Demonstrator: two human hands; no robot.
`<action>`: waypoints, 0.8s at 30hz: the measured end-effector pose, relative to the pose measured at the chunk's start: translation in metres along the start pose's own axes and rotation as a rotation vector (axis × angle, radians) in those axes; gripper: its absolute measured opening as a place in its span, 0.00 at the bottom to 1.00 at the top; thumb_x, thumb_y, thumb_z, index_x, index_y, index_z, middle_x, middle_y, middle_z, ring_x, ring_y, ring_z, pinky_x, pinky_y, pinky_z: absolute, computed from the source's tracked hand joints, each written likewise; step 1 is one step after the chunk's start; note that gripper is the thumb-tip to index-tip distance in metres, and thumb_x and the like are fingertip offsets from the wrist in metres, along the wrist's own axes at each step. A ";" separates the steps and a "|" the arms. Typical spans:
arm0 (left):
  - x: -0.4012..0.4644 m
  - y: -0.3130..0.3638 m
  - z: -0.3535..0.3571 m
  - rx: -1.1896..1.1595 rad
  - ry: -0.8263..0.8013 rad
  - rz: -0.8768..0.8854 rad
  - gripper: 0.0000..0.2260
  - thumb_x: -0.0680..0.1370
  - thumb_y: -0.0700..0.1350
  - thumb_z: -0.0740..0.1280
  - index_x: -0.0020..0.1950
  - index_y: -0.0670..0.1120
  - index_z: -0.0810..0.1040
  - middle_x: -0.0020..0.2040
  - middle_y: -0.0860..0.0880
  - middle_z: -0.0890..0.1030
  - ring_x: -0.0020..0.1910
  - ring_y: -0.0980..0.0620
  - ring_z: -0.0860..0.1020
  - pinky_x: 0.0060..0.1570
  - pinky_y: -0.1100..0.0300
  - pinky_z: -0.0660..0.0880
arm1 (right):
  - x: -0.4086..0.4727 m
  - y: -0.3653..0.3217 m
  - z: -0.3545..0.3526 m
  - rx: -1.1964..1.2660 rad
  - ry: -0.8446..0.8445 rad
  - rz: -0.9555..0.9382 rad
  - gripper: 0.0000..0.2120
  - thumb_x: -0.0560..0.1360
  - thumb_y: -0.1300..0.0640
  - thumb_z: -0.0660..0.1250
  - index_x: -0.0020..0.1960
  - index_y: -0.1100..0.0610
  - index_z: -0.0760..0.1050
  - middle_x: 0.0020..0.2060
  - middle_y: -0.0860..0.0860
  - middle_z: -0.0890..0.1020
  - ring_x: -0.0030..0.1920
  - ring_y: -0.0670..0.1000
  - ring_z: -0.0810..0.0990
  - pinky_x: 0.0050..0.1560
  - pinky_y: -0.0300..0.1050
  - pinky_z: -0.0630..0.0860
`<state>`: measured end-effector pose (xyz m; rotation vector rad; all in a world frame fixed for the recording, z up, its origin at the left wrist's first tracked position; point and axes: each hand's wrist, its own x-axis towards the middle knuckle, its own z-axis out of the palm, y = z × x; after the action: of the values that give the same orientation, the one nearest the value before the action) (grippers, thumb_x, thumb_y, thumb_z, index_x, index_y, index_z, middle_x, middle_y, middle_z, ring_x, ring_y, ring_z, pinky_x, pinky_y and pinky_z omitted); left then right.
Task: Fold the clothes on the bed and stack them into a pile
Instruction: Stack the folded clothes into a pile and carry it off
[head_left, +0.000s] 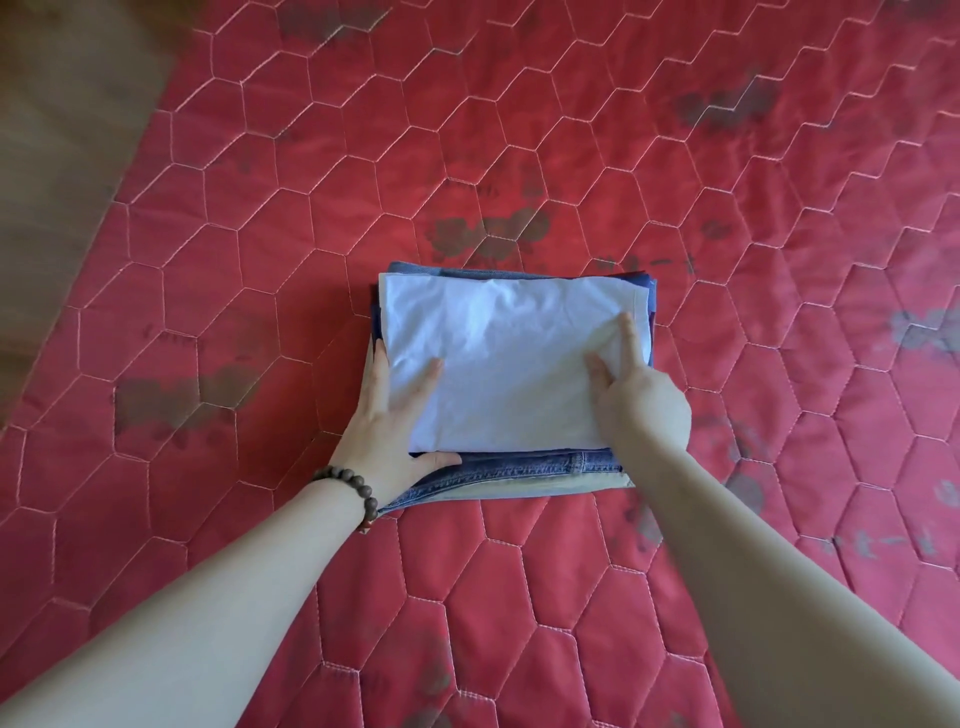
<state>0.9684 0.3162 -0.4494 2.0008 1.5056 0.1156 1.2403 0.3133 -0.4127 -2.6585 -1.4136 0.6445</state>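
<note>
A stack of folded clothes (511, 374) is lying at the centre of the frame on a red quilted bedspread (727, 182). A white folded shirt (498, 358) is lying on top, with blue jeans (519, 470) showing beneath along the lower edge. The shirt's left side is being pressed by the left hand (395, 415), fingers straight and spread, thumb lying along the lower edge. The shirt's right side is being touched by the right hand (636, 395), with one finger stretched out and the others loosely bent. A beaded bracelet (353, 491) is being worn on the left wrist.
</note>
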 end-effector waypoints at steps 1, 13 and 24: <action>-0.001 0.000 0.000 -0.009 0.005 0.000 0.49 0.64 0.66 0.73 0.76 0.69 0.45 0.76 0.52 0.27 0.79 0.48 0.42 0.66 0.59 0.56 | -0.001 0.000 0.000 -0.004 0.054 -0.005 0.27 0.81 0.42 0.51 0.77 0.39 0.45 0.29 0.48 0.70 0.26 0.50 0.67 0.29 0.44 0.61; 0.002 -0.004 -0.021 -0.225 -0.040 -0.046 0.39 0.69 0.71 0.61 0.74 0.71 0.43 0.77 0.54 0.31 0.78 0.51 0.39 0.76 0.48 0.50 | -0.013 0.028 0.008 0.013 0.152 -0.126 0.29 0.79 0.40 0.56 0.77 0.37 0.48 0.46 0.52 0.66 0.44 0.56 0.70 0.45 0.50 0.71; 0.033 0.018 -0.013 -0.261 0.101 -0.159 0.36 0.78 0.58 0.64 0.76 0.67 0.43 0.79 0.41 0.40 0.78 0.48 0.39 0.75 0.50 0.51 | 0.020 0.018 0.007 0.000 0.012 -0.132 0.21 0.82 0.44 0.51 0.74 0.36 0.53 0.47 0.56 0.74 0.36 0.58 0.73 0.36 0.47 0.67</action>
<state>0.9899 0.3482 -0.4393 1.6857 1.6167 0.3337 1.2614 0.3179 -0.4302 -2.5374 -1.5699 0.6138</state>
